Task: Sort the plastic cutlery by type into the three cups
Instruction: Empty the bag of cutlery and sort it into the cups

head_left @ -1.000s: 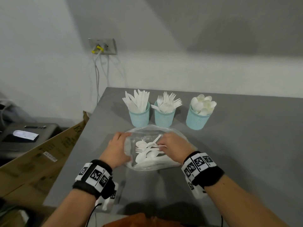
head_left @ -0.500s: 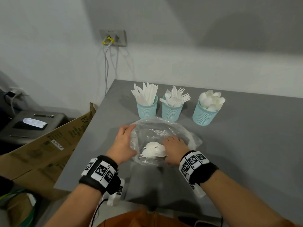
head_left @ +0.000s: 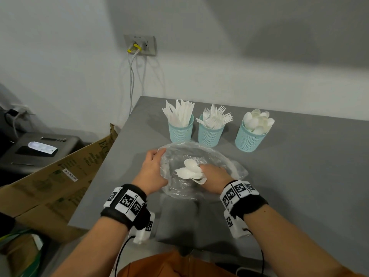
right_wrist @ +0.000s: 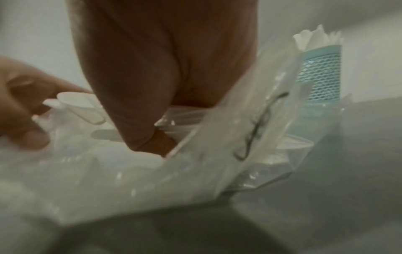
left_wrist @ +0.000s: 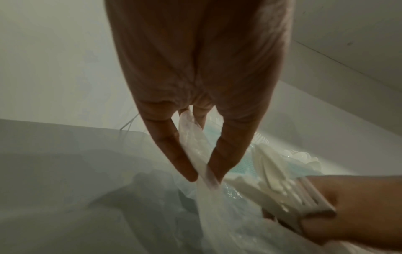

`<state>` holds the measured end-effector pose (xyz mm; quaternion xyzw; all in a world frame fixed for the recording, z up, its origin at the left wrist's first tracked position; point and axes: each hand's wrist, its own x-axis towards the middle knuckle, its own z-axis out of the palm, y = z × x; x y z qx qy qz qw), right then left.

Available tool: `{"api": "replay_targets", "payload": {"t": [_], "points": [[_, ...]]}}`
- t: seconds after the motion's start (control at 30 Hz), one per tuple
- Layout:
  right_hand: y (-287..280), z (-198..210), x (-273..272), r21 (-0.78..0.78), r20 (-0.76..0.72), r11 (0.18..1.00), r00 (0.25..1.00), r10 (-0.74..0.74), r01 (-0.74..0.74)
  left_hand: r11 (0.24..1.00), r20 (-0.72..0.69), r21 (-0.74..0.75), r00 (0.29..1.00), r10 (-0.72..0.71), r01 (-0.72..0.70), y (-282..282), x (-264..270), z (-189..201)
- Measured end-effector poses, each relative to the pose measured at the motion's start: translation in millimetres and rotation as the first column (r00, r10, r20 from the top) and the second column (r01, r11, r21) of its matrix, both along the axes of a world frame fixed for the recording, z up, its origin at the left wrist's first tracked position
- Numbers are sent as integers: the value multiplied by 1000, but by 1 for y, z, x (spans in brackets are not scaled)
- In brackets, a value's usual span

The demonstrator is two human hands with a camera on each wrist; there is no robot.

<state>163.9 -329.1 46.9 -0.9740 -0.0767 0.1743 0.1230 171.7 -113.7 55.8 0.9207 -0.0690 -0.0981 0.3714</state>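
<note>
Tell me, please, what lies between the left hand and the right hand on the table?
Between the left hand and the right hand lies the clear plastic bag, with the bunch of white cutlery that the right hand grips; the head view shows it.

the head view looks forward and down from above the person's chest, taking in the whole grey table (head_left: 299, 176), the three cups (head_left: 209, 134) at its far side and the wall behind. the left wrist view sits very close behind the left hand (left_wrist: 195, 86), facing along its fingers (left_wrist: 174, 154) toward the cups. the right wrist view is as close, low over the table, behind the right hand (right_wrist: 152, 68) — blurred. all three share the clear plastic bag (head_left: 199, 154) and the bundle of cutlery (head_left: 189, 171).
</note>
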Motion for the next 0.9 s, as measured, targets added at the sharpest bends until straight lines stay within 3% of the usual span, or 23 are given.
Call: {"api": "replay_targets", "payload": {"t": [0.13,0.23,0.33,0.4,0.47,0.53,0.6,0.73,0.9], "points": [[-3,13,6,280,130,959,987,-91,51,999,-1,35,1000,7,-7,2,0,2],[0,29,8,631,98,766,967,-233,121,980,120,192,992,39,-61,-4,-3,8],[13,47,7,809,-11,560,957,-290,179,969,231,246,973,-26,-33,-17,-6,20],[23,56,6,865,-54,460,949,-312,201,972,153,206,977,-147,114,-30,-4,28],[32,62,6,887,-121,391,942,-314,245,976,105,11,971,-217,217,-43,0,35],[37,60,4,887,-177,360,933,-315,290,934,72,-282,976,-207,219,-53,1,41],[39,59,3,893,-197,335,930,-310,301,888,28,-416,978,-205,198,-59,2,43],[39,64,3,901,-189,325,934,-304,288,855,109,-469,975,-193,222,-68,3,36],[36,74,5,952,-165,187,920,-356,243,863,90,-471,984,-157,181,-68,10,16]]}}
